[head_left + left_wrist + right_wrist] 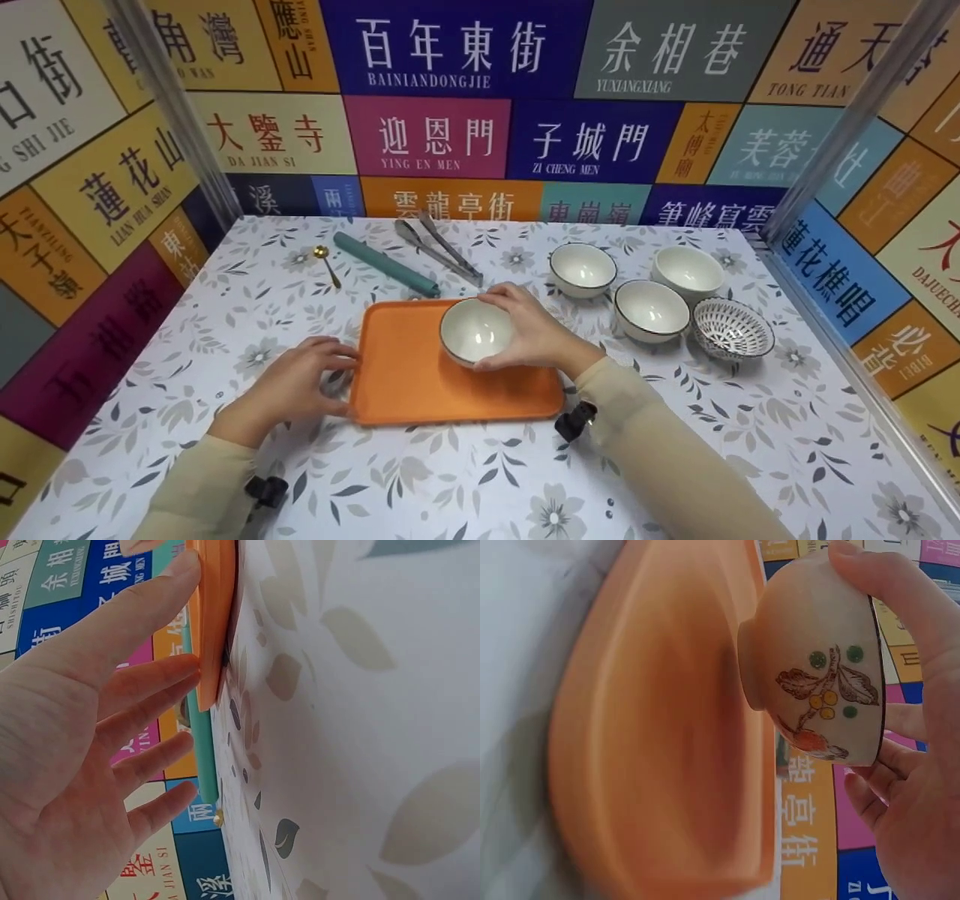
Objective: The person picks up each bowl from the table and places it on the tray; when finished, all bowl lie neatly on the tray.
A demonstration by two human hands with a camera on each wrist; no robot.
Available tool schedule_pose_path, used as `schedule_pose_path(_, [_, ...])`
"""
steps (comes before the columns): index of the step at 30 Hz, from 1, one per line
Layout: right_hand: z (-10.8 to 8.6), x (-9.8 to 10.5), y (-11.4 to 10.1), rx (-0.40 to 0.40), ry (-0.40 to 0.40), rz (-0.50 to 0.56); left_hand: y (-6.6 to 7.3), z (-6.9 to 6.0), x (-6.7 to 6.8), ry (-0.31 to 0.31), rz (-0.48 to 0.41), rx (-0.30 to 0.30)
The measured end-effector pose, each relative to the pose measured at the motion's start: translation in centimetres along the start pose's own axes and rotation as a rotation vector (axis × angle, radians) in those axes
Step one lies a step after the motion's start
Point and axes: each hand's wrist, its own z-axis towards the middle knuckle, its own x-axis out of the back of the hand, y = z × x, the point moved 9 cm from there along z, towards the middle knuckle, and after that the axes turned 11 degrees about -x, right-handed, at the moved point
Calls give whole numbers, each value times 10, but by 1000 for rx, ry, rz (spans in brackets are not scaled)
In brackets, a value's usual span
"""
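My right hand point(529, 328) grips a white bowl point(474, 334) by its side, over the orange tray point(405, 390). In the right wrist view the bowl point(821, 675), painted with leaves and berries, hangs upright with a gap between its foot and the tray point(667, 735); thumb and fingers of the hand point(922, 727) lie round its rim. My left hand point(304, 379) is at the tray's left edge, fingers spread. In the left wrist view the thumb and fingertips of the hand point(90, 727) touch the tray's edge point(212, 622).
Right of the tray stand white bowls point(583, 270) point(651, 311) point(688, 271) and a patterned bowl point(732, 328). Behind the tray lie a green roll point(386, 264), metal tongs point(442, 251) and a small gold spoon point(327, 266). Printed walls point(435, 135) border the table.
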Motion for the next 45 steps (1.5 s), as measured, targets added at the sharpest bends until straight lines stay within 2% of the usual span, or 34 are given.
schedule_pose_path(6, [22, -21, -18, -10, -7, 19, -1, -3, 0, 2, -4, 8])
schedule_pose_path(16, [54, -46, -49, 36, -25, -11, -4, -4, -1, -11, -11, 49])
schedule_pose_path(26, [75, -54, -48, 0, -12, -3, -1, 5, -2, -14, -6, 36])
schedule_pose_path(38, [91, -69, -61, 31, -33, 53, 0, 5, -2, -33, 13, 30])
schedule_pose_path(45, [94, -77, -63, 30, -32, 98, -3, 4, -3, -47, 6, 74])
